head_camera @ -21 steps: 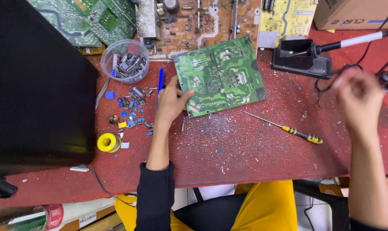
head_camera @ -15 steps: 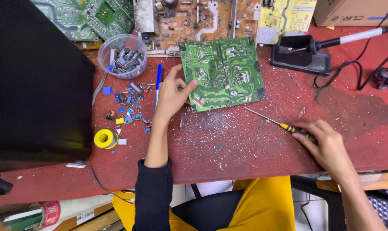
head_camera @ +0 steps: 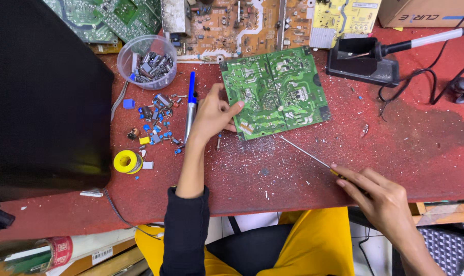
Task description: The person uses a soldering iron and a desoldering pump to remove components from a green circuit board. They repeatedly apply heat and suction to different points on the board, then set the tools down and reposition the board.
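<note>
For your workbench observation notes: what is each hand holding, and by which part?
The right hand grips the screwdriver by its handle. The left hand steadies the green circuit board at its left edge.

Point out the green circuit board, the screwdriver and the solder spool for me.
green circuit board point(head_camera: 278, 92), head view, middle of its face.
screwdriver point(head_camera: 303, 152), head view, bare metal shaft.
solder spool point(head_camera: 125, 161), head view, yellow top flange.
</note>
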